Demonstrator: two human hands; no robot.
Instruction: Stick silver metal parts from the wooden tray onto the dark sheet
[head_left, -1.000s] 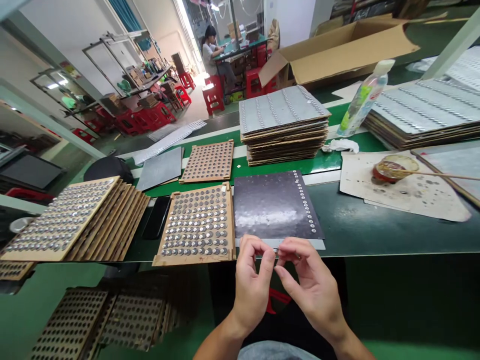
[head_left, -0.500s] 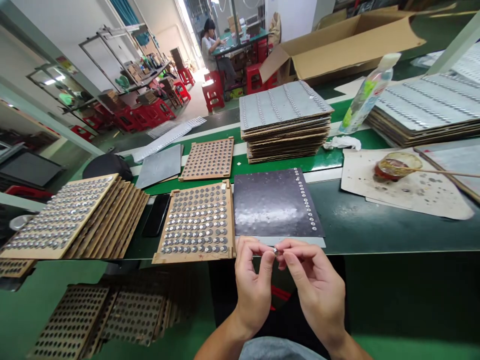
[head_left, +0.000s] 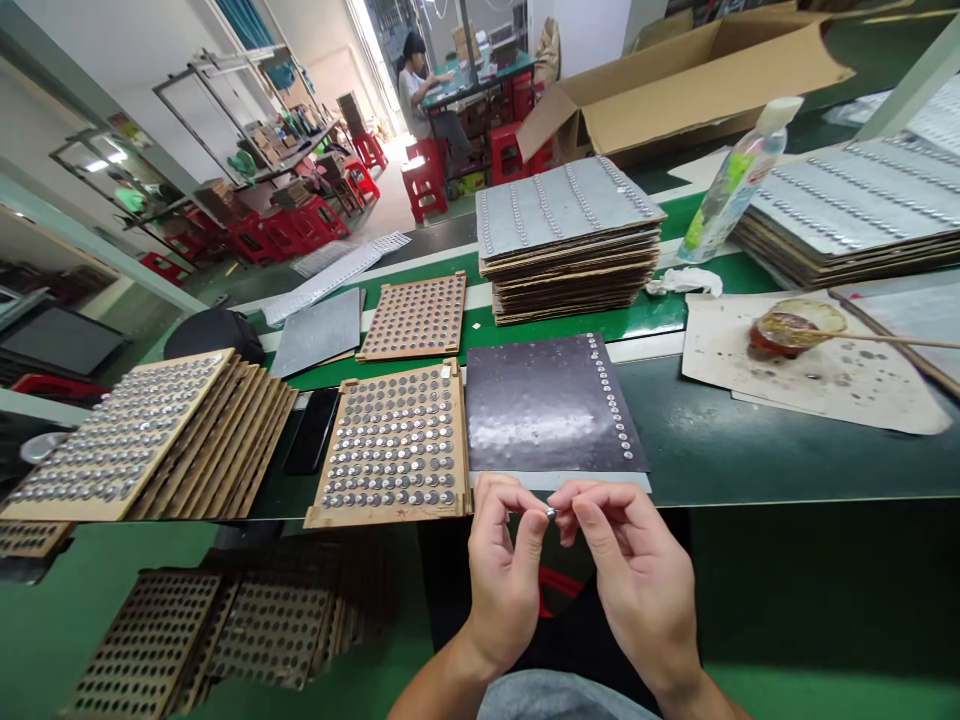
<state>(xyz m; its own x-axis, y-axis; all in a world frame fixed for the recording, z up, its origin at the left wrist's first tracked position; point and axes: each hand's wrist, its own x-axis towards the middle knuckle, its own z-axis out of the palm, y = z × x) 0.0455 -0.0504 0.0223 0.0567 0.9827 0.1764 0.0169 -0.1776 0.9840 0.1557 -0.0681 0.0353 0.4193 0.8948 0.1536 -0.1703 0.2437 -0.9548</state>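
Fingertips (head_left: 535,520) of left hand (head_left: 501,570) and right hand (head_left: 641,575), nearly closed, pinched one shiny bit (head_left: 551,513) near the dark sheet (head_left: 525,395), maybe to steady it.

This is a factory workshop, with a workbench (head_left: 739,462), stacked boards (head_left: 574,285), stools (head_left: 424,190).

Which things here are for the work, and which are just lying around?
Seem part of the work:
small metal piece, between left hand and right hand
wooden board with metal rounds
dark sheet beside it

Seem just lying around:
phone
bottle
crumpled white scrap
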